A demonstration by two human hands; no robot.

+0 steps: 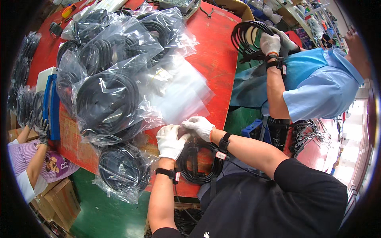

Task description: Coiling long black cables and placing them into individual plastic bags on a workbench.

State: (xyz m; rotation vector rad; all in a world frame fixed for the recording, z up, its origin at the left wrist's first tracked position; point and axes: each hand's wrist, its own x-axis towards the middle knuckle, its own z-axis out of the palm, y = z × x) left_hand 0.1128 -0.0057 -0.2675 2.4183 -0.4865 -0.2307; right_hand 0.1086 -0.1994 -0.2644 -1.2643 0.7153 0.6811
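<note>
White knitted gloves cover both my hands, which meet at the near edge of a stack of clear plastic bags (178,93). My left hand (170,141) is closed, thumb against fingers, on what looks like the edge of a clear bag. Beside it my right hand (201,127) pinches at the same spot, its fingertips close to the left thumb. The film between them is hard to make out. Just below my hands a coil of black cable (200,164) lies at the table's near edge, unbagged. To the left lies a bagged black cable coil (123,168).
Several bagged cable coils (107,101) are heaped on the red table (216,51). At right a co-worker in blue (317,85) holds a black cable coil (248,37). Another person's gloved hand (43,131) is by a blue-edged bin (50,107) at left. Cardboard boxes (61,202) stand below.
</note>
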